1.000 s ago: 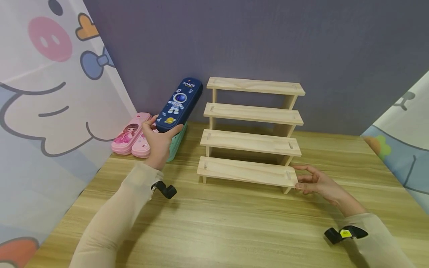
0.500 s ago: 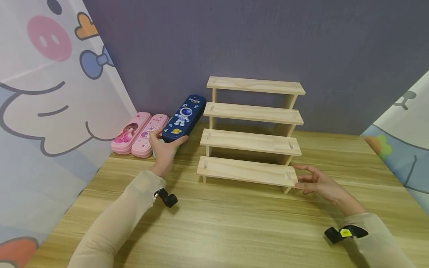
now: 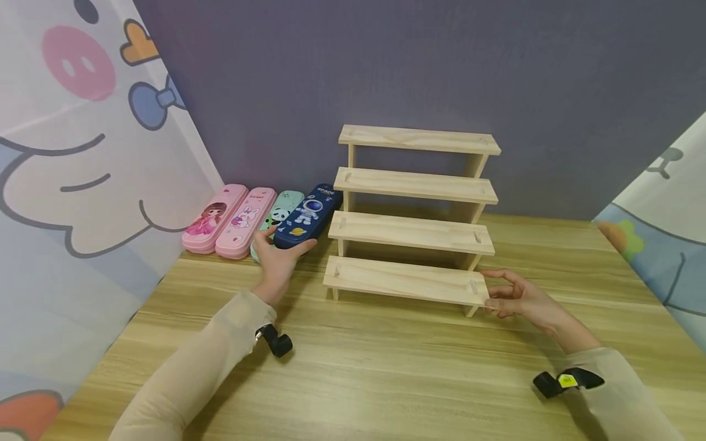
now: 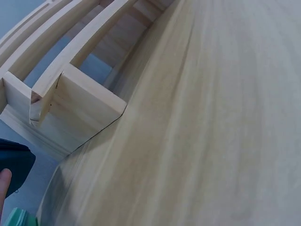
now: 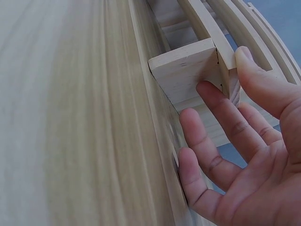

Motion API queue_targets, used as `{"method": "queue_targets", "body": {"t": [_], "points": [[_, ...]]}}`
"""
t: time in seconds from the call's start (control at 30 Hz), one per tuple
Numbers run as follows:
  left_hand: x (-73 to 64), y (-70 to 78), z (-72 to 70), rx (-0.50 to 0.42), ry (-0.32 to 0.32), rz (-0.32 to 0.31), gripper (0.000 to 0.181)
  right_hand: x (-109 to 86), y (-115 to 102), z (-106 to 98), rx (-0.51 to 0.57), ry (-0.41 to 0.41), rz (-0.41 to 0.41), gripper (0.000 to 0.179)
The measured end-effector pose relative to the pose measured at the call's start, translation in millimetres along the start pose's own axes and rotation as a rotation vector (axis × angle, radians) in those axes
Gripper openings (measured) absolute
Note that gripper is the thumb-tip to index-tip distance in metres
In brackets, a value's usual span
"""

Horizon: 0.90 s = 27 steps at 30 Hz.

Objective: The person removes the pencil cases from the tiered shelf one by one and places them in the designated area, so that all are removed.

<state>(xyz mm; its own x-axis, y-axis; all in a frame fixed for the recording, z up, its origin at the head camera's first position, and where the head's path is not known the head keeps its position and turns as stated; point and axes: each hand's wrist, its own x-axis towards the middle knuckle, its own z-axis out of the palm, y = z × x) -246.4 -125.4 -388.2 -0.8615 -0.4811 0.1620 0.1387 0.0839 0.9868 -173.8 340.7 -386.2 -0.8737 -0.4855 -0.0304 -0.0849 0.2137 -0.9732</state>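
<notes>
My left hand [image 3: 277, 263] grips the near end of a navy pencil case [image 3: 309, 214] with an astronaut on its lid, thumb and fingers on opposite sides. In the left wrist view, the case's dark corner [image 4: 15, 167] hangs a little above the table beside a mint edge. It overlaps a mint panda pencil case [image 3: 280, 211] in the head view. At the right, my right hand [image 3: 524, 301] pinches the end of the lowest step of a wooden tiered rack [image 3: 405, 280]. The right wrist view shows the thumb [image 5: 249, 61] over the board's edge and a fingertip at its side support.
Two pink pencil cases, one with a princess [image 3: 212, 220] and one with a rabbit [image 3: 245, 223], lie side by side at the back left. A grey wall panel [image 3: 419, 67] rises behind the rack. Cartoon-printed cloth [image 3: 105, 202] borders the wooden table [image 3: 386, 367] on the left.
My left hand has lowered the navy pencil case and brought it slightly right, beside the mint one, whose panda lid now shows. My right hand stays at the rack.
</notes>
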Motion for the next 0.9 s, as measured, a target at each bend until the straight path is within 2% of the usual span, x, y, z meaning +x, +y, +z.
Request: {"method": "queue_targets", "body": {"t": [0.33, 0.57, 0.7, 0.9], "points": [[-7.2, -10.6, -3.3, -0.013, 0.009, -0.031, 0.091, 0.0, 1.5, -2.2, 0.022, -0.021, -0.025, 0.058], [-13.0, -17.7, -1.2, -0.256, -0.040, -0.107, 0.084, -0.5, 2.6, -3.3, 0.022, -0.022, -0.016, 0.058], [-14.1, -20.7, -1.4, -0.273, -0.046, -0.107, 0.080, -0.4, 2.5, -3.1, 0.019, -0.024, -0.015, 0.058], [-20.8, -20.9, -3.4, -0.289, -0.045, -0.156, 0.074, -0.3, 2.9, -2.8, 0.014, -0.026, -0.024, 0.058]]}}
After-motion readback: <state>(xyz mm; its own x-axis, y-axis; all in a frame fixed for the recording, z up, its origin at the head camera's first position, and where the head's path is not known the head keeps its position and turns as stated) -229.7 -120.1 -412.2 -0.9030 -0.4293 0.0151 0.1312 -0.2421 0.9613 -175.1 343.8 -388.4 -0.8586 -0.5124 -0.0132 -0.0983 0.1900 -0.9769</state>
